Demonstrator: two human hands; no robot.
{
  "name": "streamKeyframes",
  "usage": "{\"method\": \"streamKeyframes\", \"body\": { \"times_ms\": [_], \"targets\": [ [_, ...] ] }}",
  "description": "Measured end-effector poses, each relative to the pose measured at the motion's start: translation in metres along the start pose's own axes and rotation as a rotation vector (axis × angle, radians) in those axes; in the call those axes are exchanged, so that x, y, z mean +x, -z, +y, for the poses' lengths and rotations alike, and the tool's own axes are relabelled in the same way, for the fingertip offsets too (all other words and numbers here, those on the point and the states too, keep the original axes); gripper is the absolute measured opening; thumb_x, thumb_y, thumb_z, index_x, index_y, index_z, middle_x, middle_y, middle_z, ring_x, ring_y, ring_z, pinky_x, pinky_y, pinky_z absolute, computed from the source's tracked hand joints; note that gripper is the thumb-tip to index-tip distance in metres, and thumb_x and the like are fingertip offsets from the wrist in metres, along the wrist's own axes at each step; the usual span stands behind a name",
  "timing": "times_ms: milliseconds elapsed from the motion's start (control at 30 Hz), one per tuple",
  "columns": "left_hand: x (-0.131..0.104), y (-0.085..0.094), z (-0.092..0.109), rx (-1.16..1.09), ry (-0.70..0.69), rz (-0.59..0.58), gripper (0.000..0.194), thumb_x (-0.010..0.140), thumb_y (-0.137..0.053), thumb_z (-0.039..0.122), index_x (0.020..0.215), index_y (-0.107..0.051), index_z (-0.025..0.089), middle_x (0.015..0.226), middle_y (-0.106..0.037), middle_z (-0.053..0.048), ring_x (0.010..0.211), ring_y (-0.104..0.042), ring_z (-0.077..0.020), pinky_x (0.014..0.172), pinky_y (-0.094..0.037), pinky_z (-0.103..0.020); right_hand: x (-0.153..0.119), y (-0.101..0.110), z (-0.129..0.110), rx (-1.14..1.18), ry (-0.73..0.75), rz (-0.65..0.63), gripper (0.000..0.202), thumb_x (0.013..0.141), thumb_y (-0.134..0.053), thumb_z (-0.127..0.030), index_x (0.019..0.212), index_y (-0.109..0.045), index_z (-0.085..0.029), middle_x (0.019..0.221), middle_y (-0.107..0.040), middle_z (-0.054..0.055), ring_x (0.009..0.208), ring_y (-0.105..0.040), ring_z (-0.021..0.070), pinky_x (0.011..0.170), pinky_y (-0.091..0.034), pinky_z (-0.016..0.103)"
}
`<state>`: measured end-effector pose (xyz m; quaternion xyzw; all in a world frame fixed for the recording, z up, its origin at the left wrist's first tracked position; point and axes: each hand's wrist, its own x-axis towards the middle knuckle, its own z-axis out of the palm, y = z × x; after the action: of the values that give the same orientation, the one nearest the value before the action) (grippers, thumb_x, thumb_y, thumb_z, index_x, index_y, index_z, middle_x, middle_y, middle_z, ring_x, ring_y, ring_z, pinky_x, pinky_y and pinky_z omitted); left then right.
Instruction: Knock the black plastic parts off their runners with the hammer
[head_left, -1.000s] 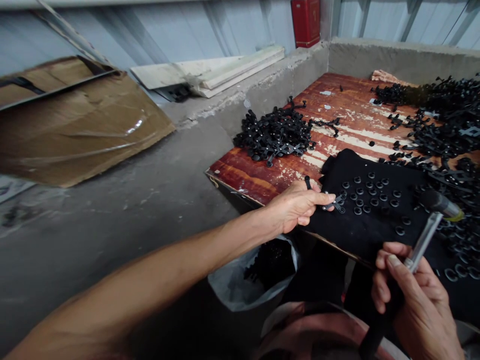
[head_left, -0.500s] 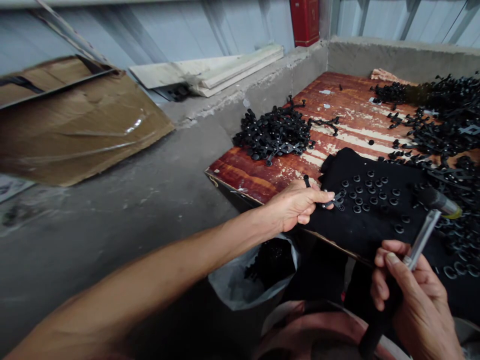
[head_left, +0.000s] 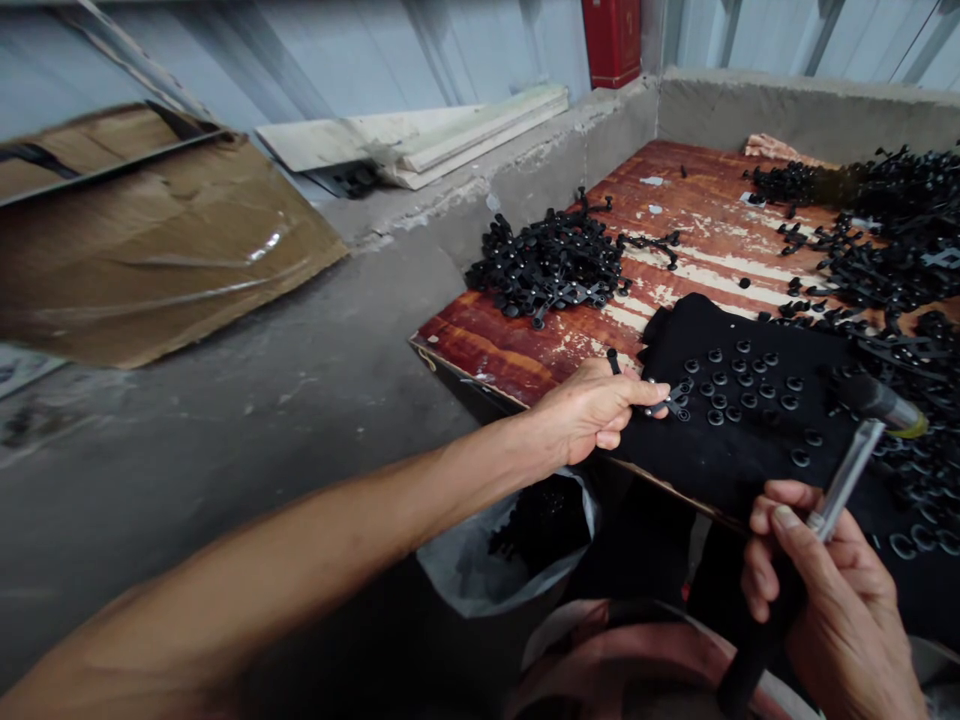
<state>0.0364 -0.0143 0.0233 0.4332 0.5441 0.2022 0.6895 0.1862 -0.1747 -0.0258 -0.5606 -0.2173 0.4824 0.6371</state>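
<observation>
My left hand (head_left: 600, 405) pinches a small black hinged part with silver rivets (head_left: 664, 402) between thumb and fingers. Its far end rests over the left side of a black cloth (head_left: 705, 465), beside several small black rings (head_left: 739, 385) laid out there. A short black knob pokes up behind the thumb. My right hand (head_left: 825, 580) is closed round a hammer (head_left: 847, 475) at the cloth's near right. The hammer has a metal shaft, a dark grip and a head that looks dark with a yellowish end, raised above the cloth.
A worn reddish wooden board (head_left: 480, 345) carries a pile of riveted black parts (head_left: 551, 262) at left and a larger heap (head_left: 892, 230) at right. Below its edge hangs a pale bag (head_left: 465, 570) with dark pieces inside. Cardboard (head_left: 165, 240) and white planks (head_left: 480, 135) lie by the wall.
The view has shifted very slightly. Both hands keep their places, with the black part and the hammer still held.
</observation>
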Motion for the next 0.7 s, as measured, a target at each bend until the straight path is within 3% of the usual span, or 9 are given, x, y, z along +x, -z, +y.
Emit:
{"method": "streamKeyframes", "body": {
  "times_ms": [700],
  "targets": [
    [-0.0009, -0.0014, -0.0007, -0.022, -0.014, 0.001, 0.023, 0.083, -0.063, 0.013, 0.067, -0.047, 0.016, 0.06, -0.061, 0.002, 0.031, -0.022, 0.0011, 0.03, -0.013, -0.013, -0.0017, -0.0054, -0.004, 0.004, -0.025, 0.039, 0.023, 0.078, -0.077, -0.034, 0.096, -0.067, -0.022, 0.077, -0.063, 0.0, 0.043, -0.05, 0.0074, 0.038, -0.043, 0.02]
  ]
}}
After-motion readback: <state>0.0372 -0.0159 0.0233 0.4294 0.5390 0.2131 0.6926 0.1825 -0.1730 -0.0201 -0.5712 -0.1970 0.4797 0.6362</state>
